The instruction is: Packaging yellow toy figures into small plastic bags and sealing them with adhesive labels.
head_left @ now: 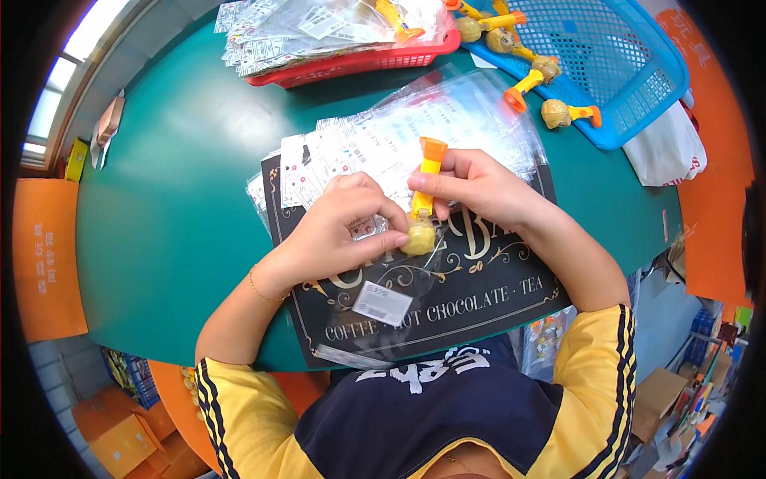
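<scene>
Packing workshop, likely. Red basket (351, 72) of printed bags (319, 28), blue basket (630, 80) with yellow toys (556, 114) along green table's (167, 191) far edge; orange box (49, 295) beyond its left edge.

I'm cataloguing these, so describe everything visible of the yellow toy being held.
The yellow toy is glossy and looks plastic: a straight stem, a flared orange end and a rounded, lumpy golden head. Over the black mat, its orange end points away from the person, its head toward them. The right hand grips the stem; the left hand has its fingers at the head. Whether the clear bag covers the head is unclear.
</scene>
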Demonstrator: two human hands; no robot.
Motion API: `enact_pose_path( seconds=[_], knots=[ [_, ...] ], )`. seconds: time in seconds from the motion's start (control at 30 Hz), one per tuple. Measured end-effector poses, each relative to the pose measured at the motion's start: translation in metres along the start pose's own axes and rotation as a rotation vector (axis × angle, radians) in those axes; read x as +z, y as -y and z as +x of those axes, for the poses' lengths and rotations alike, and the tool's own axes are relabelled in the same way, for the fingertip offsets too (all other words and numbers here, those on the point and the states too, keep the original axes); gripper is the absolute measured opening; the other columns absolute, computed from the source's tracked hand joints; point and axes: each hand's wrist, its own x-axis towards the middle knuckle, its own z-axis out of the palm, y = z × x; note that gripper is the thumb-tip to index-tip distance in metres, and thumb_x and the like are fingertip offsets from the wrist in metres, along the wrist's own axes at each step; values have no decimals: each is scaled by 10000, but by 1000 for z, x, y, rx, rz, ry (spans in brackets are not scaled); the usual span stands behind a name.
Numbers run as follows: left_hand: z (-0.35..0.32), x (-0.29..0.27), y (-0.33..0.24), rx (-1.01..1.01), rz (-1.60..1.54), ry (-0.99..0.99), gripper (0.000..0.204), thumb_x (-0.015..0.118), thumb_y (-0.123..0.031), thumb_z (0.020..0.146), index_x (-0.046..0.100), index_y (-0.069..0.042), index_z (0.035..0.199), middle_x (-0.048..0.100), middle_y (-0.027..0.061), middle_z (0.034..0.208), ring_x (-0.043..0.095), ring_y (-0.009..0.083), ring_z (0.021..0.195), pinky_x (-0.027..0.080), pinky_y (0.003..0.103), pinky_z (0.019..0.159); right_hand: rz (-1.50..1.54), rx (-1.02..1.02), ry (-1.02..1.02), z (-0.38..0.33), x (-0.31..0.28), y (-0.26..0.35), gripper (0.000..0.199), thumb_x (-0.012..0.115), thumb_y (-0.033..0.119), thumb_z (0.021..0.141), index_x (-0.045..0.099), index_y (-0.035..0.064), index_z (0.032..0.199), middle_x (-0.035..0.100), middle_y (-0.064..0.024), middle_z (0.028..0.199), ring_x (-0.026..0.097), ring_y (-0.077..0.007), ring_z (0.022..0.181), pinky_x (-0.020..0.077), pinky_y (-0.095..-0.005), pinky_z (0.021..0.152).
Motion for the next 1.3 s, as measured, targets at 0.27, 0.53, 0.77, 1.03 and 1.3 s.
enact_pose_path(
  seconds=[0.27, 0.53, 0.77, 1.03, 1.3],
  knots=[
    [-2, 9, -2, -49, -131, -267, 107, 701, -31, 743, 629, -57, 817, 585, 22, 793, 519, 164, 780, 404, 284, 732, 379, 193, -26, -2, 3, -1, 292, 575, 309, 904, 603, 27, 975, 602, 9, 742, 521, -46, 581, 408, -173, 583],
    [-2, 12, 1, 31, 22, -323, 140, 703, -12, 720, 617, -58, 821, 602, 40, 827, 505, 159, 754, 408, 287, 713, -42, -146, 47, -10, 14, 3, 488, 806, 54, 658, 536, 61, 1065, 550, 38, 840, 471, -19, 648, 395, -164, 598],
    [-4, 14, 1, -27, -95, -332, 149, 691, -39, 759, 594, -49, 872, 588, 26, 842, 494, 128, 770, 402, 276, 709, -134, -224, 23, -11, 13, 7, 317, 771, 62, 710, 540, 50, 926, 573, 25, 830, 532, -25, 734, 419, -170, 630],
    [1, -12, -10, -554, -538, -266, 339, 408, -350, 970, 451, -38, 1097, 516, 20, 794, 501, 55, 600, 392, 173, 495, -255, -401, 5, -24, 8, 20, 292, 761, 11, 701, 548, 58, 894, 558, 31, 802, 525, -26, 741, 414, -174, 639],
    [2, -2, -16, -650, -956, -53, 430, 523, -321, 924, 475, 9, 1196, 610, 105, 972, 645, 140, 770, 549, 250, 690, -340, -522, 122, -30, 17, 14, 263, 741, -23, 704, 585, 63, 896, 475, 39, 762, 447, -28, 674, 392, -183, 621]
  ],
)
